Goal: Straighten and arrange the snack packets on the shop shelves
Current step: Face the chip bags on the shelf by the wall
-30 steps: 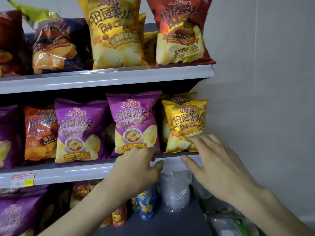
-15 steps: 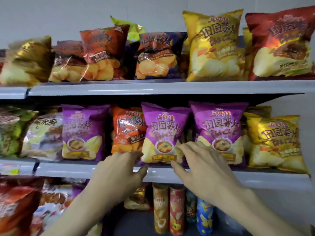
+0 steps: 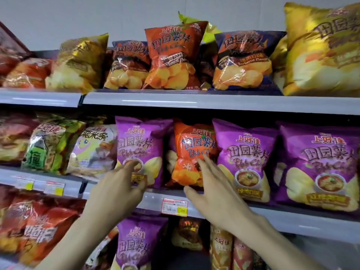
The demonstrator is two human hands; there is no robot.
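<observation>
Far left of the price tag (image 3: 174, 206), along the middle shelf (image 3: 292, 215): leaning packets (image 3: 50, 145), blurred, print hard to read, the outermost cut off by the frame edge. Reaches up-left of the price tag with the left hand (image 3: 116, 190), fingers (image 3: 132, 166) spread and loose, tips laid on the lower front of a purple packet (image 3: 139, 145), gripping nothing. Directly above the price tag, a dark gap beside that packet, with a pale packet (image 3: 171, 158) half hidden deep inside. Touches the orange packet (image 3: 192, 151), just above-right of the price tag and set back from the shelf lip, with the right hand (image 3: 212, 193): fingers straight and apart, thumb near its bottom edge, not closed round it. Farther right of the price tag, two neighbouring purple packets (image 3: 245, 158) upright, no slack between; the last cut off at the frame edge. Below the price tag, a lower purple packet (image 3: 140, 242), bottom cut off by the frame.
</observation>
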